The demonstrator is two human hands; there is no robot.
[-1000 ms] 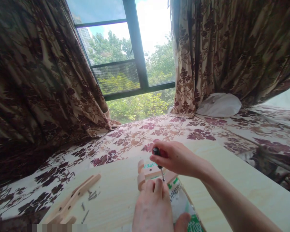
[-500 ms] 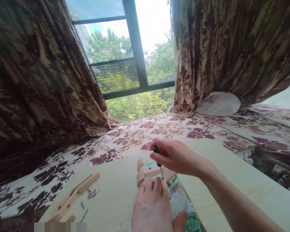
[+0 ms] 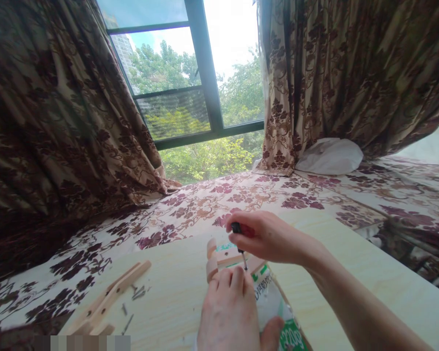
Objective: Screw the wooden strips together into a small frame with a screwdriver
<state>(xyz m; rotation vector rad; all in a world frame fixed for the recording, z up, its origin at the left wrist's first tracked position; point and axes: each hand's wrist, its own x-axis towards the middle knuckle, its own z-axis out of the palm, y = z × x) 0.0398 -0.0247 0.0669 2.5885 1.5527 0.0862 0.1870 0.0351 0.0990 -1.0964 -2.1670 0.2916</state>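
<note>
A pale wood-grain bench (image 3: 175, 292) fills the lower part of the view, set on or against a bed spread with a cream cloth (image 3: 212, 204) printed in maroon flowers. Near the bench's middle lies a small wooden piece (image 3: 219, 261) with rounded ends, partly resting on a white and green plastic packet (image 3: 278, 312).

The right hand (image 3: 267, 236) is clenched around a screwdriver (image 3: 239, 241) with a black and red handle, its thin shaft pointing down onto the wooden piece. The left hand (image 3: 230, 312) lies flat just on the near side of the wooden piece, fingertips touching it and pressing it down, the thumb over the packet; it grips nothing.

Well to the left of the wooden piece, a longer wooden part (image 3: 109, 297) lies slantwise on the bench, with a few loose screws (image 3: 137, 293) just beside it.

Beyond the bench, the cloth runs up to a dark-framed window (image 3: 201, 87) showing green trees and bright sky. Heavy curtains (image 3: 51, 122) in the same maroon leaf print hang on both sides of the window. To the right of the window, at the curtain's foot, sits a crumpled white bag (image 3: 329, 156).
</note>
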